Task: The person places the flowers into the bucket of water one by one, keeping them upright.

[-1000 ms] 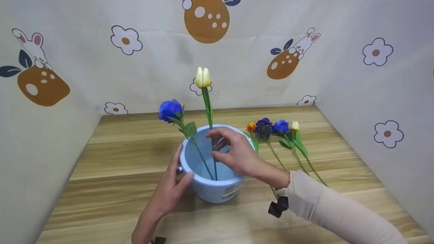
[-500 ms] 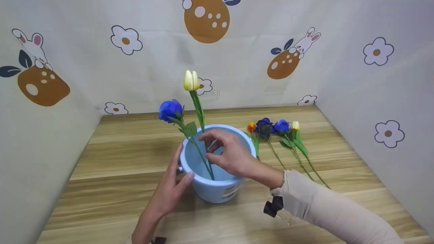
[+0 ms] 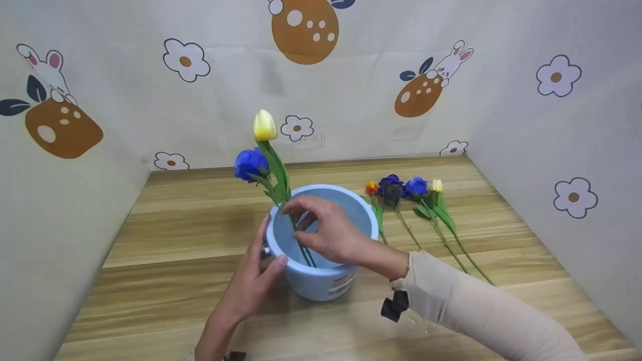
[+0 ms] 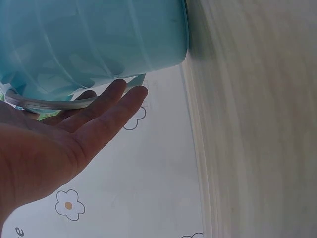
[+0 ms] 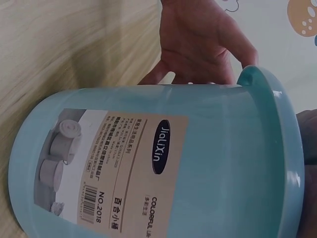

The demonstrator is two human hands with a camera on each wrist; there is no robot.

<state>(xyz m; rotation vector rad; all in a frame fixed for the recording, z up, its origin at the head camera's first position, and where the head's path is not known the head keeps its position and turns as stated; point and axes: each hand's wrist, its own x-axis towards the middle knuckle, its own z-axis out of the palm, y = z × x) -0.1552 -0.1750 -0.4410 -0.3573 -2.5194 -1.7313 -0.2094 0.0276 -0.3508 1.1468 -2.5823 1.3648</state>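
One yellow tulip [image 3: 265,126] leans left in the blue bucket [image 3: 313,287], its stem pinched by the right hand [image 3: 328,229] beside a blue rose [image 3: 251,164] — the left hand [image 3: 252,281], fingers straight, touching the bucket's left side.

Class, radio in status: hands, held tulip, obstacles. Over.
Left hand on bucket. Right hand pinching tulip, stem inside bucket. Blue flower close alongside; nothing plainly blocking.

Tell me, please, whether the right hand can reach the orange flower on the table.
Probably yes, but not immediately: the right hand holds the yellow tulip in the bucket. Once free, it should reach the orange flower beside the bucket, with nothing seen on top.
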